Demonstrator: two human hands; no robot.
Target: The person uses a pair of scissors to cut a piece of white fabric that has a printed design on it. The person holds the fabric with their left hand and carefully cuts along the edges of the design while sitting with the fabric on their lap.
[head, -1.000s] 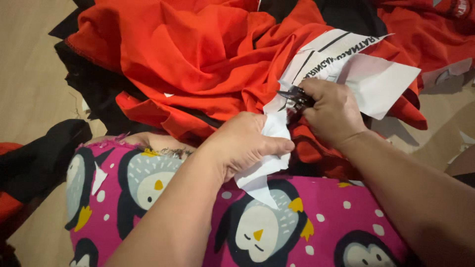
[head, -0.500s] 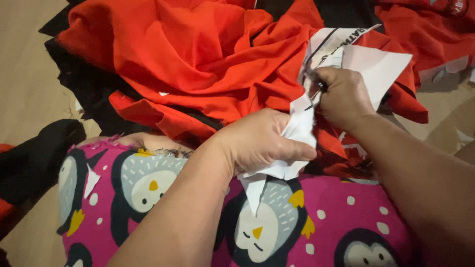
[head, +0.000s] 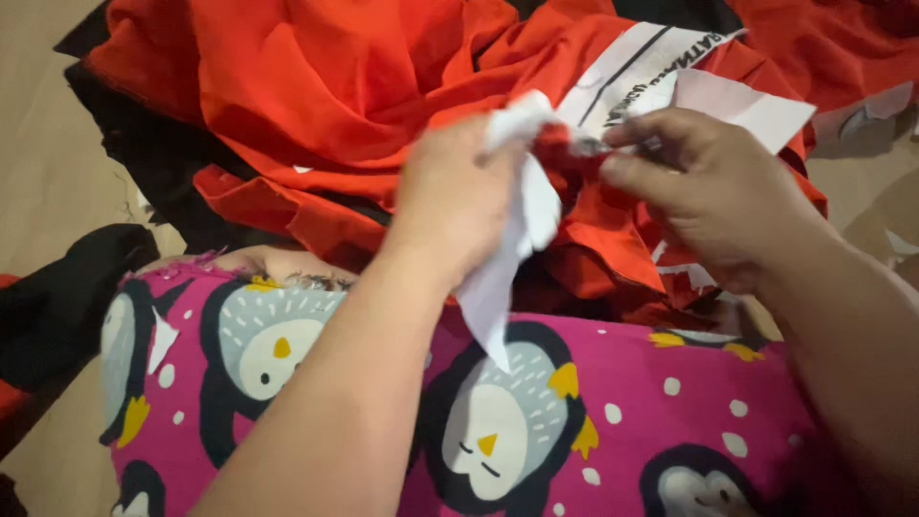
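Note:
My left hand (head: 458,196) is closed on a white strip of fabric (head: 512,258), whose pointed end hangs down over my lap. My right hand (head: 713,191) is just right of it, pinching a small metal tool (head: 586,146) that looks like snips; it is blurred. The tool's tip meets the white strip where it joins the red cloth (head: 316,86). A white band with dark print (head: 651,62) lies on the red cloth behind my right hand.
Pink cloth with penguin pictures (head: 622,393) covers my lap in front. Black fabric (head: 67,297) lies at the left and under the red pile. More red pieces (head: 842,43) lie at the far right, on a beige floor (head: 38,144).
Both hands have risen and moved closer together. My left hand has pulled the white strip up, and my right hand has shifted left to the strip's upper end.

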